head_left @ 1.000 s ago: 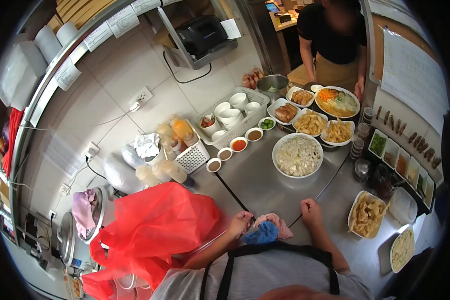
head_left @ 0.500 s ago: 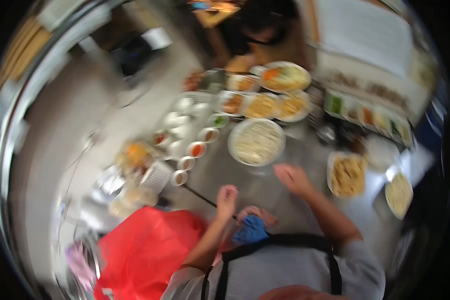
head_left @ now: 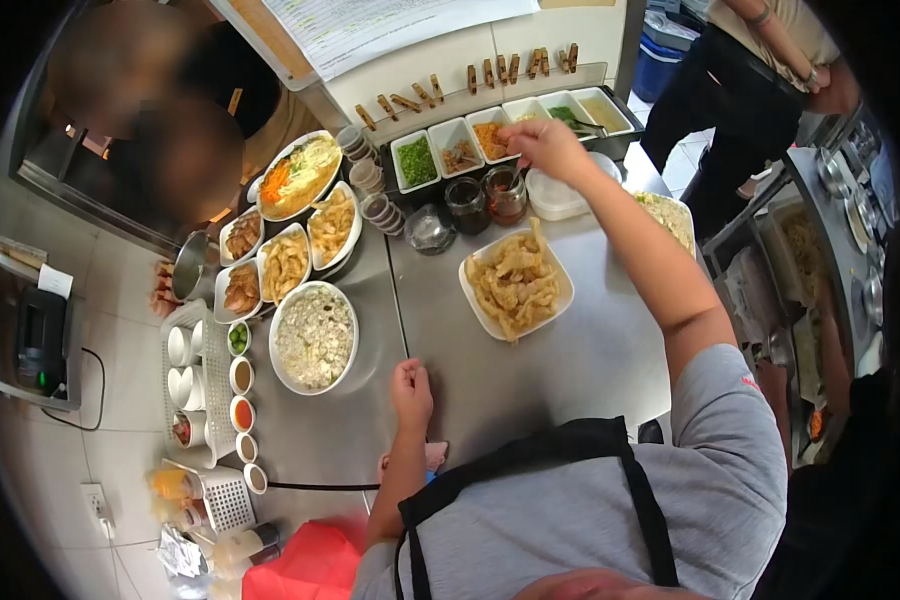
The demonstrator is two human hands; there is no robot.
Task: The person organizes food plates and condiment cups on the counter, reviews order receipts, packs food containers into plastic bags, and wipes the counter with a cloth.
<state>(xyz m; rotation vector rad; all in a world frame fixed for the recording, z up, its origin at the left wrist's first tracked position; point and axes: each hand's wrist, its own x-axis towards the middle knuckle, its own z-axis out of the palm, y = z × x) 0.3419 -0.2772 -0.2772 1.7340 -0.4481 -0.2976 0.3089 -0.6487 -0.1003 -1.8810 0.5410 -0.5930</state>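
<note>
My right hand (head_left: 552, 148) reaches over the row of topping containers at the back. Its fingertips are drawn together at the container of chopped orange topping (head_left: 491, 138); whether anything is between them is hidden. Beside it are a container of brown bits (head_left: 459, 156) and one of chopped green herbs (head_left: 417, 162). My left hand (head_left: 411, 393) is closed in a loose fist above the steel table's near side, with nothing visible in it. Between the hands sits a white dish of golden fried strips (head_left: 515, 280). Left of it stands a white bowl of pale, crumbly food (head_left: 315, 337).
Dark glass jars (head_left: 507, 194) and a white lidded tub (head_left: 557, 195) stand before the containers. Several dishes of fried food (head_left: 284, 264) and small sauce cups (head_left: 242, 413) line the left side. A person (head_left: 200, 110) is across the counter; another (head_left: 740, 80) stands at the right.
The view has turned right toward the containers. My right hand has gone from above the table near the white bowl to the orange topping. My left hand stays closed near my body.
</note>
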